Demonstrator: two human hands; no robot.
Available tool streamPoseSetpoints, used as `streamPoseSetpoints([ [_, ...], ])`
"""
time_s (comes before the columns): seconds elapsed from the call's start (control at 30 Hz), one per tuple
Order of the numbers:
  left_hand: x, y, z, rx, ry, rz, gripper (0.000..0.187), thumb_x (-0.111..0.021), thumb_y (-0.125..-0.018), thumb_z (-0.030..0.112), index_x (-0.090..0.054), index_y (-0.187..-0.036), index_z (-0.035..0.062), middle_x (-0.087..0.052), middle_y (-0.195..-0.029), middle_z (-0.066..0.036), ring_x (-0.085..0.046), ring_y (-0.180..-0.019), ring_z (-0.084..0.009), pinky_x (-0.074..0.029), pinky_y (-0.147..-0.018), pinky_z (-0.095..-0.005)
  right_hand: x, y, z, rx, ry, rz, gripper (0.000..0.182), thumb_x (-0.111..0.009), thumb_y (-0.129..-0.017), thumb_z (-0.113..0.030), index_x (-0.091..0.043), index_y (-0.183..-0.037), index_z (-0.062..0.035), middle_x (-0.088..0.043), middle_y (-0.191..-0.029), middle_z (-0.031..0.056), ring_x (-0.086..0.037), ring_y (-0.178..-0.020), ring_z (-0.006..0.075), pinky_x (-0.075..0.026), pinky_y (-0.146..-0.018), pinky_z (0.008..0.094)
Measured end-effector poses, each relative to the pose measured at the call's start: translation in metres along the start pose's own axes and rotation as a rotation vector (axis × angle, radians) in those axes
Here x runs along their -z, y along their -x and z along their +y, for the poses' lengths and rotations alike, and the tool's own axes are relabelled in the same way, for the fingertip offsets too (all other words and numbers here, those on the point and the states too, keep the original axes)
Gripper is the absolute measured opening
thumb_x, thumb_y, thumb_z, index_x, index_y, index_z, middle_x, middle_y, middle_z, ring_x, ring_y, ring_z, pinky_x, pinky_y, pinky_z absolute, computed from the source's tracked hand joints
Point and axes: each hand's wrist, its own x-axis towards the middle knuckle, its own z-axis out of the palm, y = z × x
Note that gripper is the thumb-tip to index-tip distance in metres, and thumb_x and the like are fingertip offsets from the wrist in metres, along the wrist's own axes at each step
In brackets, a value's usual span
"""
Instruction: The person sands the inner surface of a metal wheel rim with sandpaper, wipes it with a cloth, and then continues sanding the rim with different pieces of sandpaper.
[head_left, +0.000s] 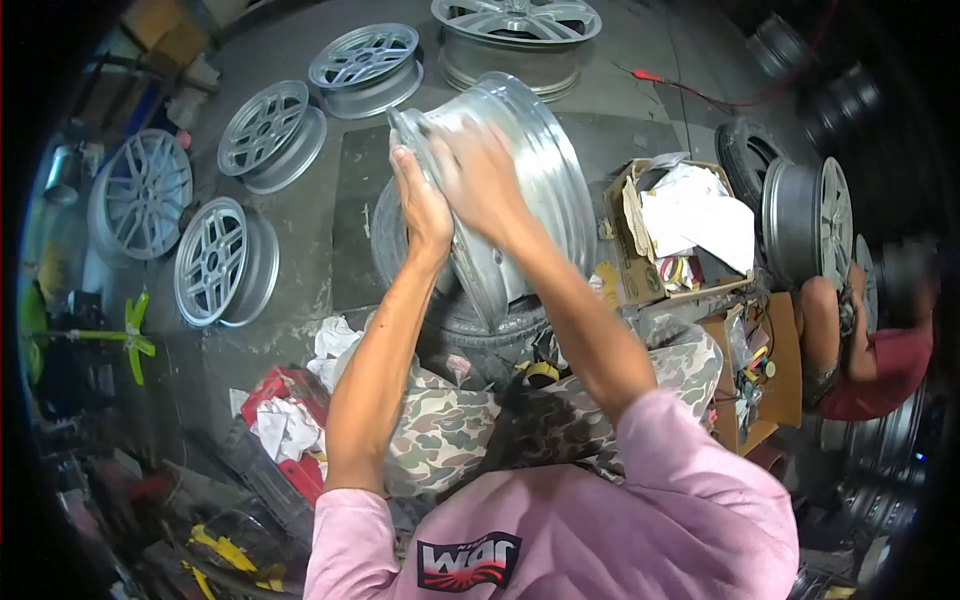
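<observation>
A silver wheel rim stands tilted on its edge in front of me, on top of a black tyre. My left hand braces the rim's near lip on the left, its fingers running up along the edge. Against the barrel just inside that lip is my right hand, pressed to the metal. Its fingers are smeared by motion, so whether something is under them is hidden. The rim's spoked face is turned away from view.
Several silver rims, one a five-spoke rim, lie on the floor left and ahead. A cardboard box of white paper is at right, near an open box of supplies. A red bin sits left; another person crouches far right.
</observation>
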Motion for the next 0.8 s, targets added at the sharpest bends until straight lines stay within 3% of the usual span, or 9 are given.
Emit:
streamPoseSetpoints([
  [0.13, 0.001, -0.003, -0.012, 0.001, 0.028, 0.012, 0.069, -0.016, -0.115, 0.046, -0.028, -0.16, -0.0037, -0.033, -0.165, -0.018, -0.03, -0.153, -0.0255, -0.022, -0.126, -0.0363, 0.028, 0.076, -0.023, -0.053, -0.059, 0.122, 0.037, -0.053, -0.104, -0.02, -0.067, -0.134, -0.0038, -0.07, -0.129, 0.0183, -0.053, -0.136, 0.0439, -0.03, -0.118, 0.0562],
  [0.23, -0.002, -0.006, -0.01, -0.009, 0.03, -0.008, 0.068, -0.016, -0.115, 0.046, -0.028, -0.16, -0.0034, -0.032, -0.165, -0.018, -0.03, -0.153, -0.0256, -0.023, -0.126, -0.0364, -0.002, 0.011, 0.004, 0.047, -0.103, 0.107, 0.034, -0.053, -0.103, -0.023, -0.072, -0.121, -0.0001, -0.069, -0.126, 0.0222, -0.052, -0.136, 0.0442, -0.031, -0.116, 0.0586],
  [0.4, -0.008, -0.005, -0.001, -0.088, 0.085, -0.039, 0.061, -0.015, -0.116, 0.039, -0.033, -0.158, -0.0003, -0.044, -0.156, -0.016, -0.042, -0.145, -0.0251, -0.03, -0.122, -0.0366, -0.019, -0.072, 0.026, -0.102, 0.012, -0.282, 0.045, -0.047, -0.105, -0.031, -0.075, -0.105, 0.0044, -0.069, -0.113, 0.0332, -0.062, -0.118, 0.0487, -0.043, -0.108, 0.0533],
  [0.47, -0.001, -0.011, -0.012, -0.064, 0.095, -0.015, 0.06, -0.015, -0.116, 0.037, -0.035, -0.157, 0.0, -0.045, -0.155, -0.016, -0.042, -0.145, -0.025, -0.031, -0.121, -0.0365, -0.003, -0.021, 0.028, 0.163, 0.031, 0.031, 0.042, -0.05, -0.104, -0.029, -0.075, -0.104, 0.0045, -0.072, -0.106, 0.0295, -0.067, -0.104, 0.0475, -0.051, -0.093, 0.0512],
  [0.6, -0.002, -0.011, -0.015, -0.093, 0.009, -0.011, 0.061, -0.015, -0.115, 0.039, -0.034, -0.157, -0.0013, -0.045, -0.155, -0.018, -0.044, -0.143, -0.0266, -0.033, -0.12, -0.0375, 0.116, 0.068, 0.01, -0.308, -0.432, -0.31, 0.034, -0.054, -0.107, -0.026, -0.073, -0.111, 0.002, -0.073, -0.085, 0.0177, -0.072, -0.08, 0.0243, -0.052, -0.071, 0.0399],
  [0.67, -0.005, -0.012, -0.017, -0.088, 0.027, -0.022, 0.061, -0.016, -0.115, 0.04, -0.034, -0.157, -0.0014, -0.045, -0.155, -0.019, -0.044, -0.143, -0.0272, -0.033, -0.12, -0.0378, 0.132, 0.085, 0.022, -0.409, -0.323, -0.179, 0.037, -0.051, -0.109, -0.027, -0.072, -0.118, 0.0018, -0.071, -0.079, 0.0141, -0.066, -0.072, 0.0172, -0.051, -0.066, 0.0369],
  [0.7, -0.005, -0.013, -0.016, -0.087, 0.033, -0.024, 0.062, -0.016, -0.115, 0.04, -0.033, -0.157, -0.0015, -0.045, -0.154, -0.019, -0.044, -0.142, -0.0276, -0.033, -0.119, -0.038, 0.126, 0.089, 0.02, -0.493, -0.478, -0.117, 0.033, -0.054, -0.107, -0.024, -0.07, -0.126, -0.0013, -0.067, -0.083, 0.0126, -0.063, -0.073, 0.0212, -0.05, -0.069, 0.0377],
  [0.73, -0.004, -0.013, -0.015, -0.087, 0.035, -0.028, 0.062, -0.016, -0.115, 0.041, -0.033, -0.157, -0.0016, -0.044, -0.154, -0.02, -0.044, -0.142, -0.0279, -0.033, -0.119, -0.0382, 0.12, 0.093, 0.016, -0.489, -0.482, -0.118, 0.033, -0.054, -0.107, -0.024, -0.07, -0.126, -0.0013, -0.067, -0.083, 0.0126, -0.063, -0.073, 0.0212, -0.05, -0.069, 0.0377],
  [0.8, -0.002, -0.012, -0.015, -0.093, 0.029, -0.026, 0.063, -0.017, -0.115, 0.042, -0.032, -0.157, -0.0018, -0.044, -0.154, -0.02, -0.044, -0.142, -0.0286, -0.033, -0.119, -0.0385, 0.106, 0.101, 0.012, -0.076, -0.079, -0.082, 0.033, -0.063, -0.102, -0.02, -0.07, -0.131, -0.0061, -0.059, -0.091, 0.0111, -0.059, -0.081, 0.024, -0.049, -0.076, 0.0374],
])
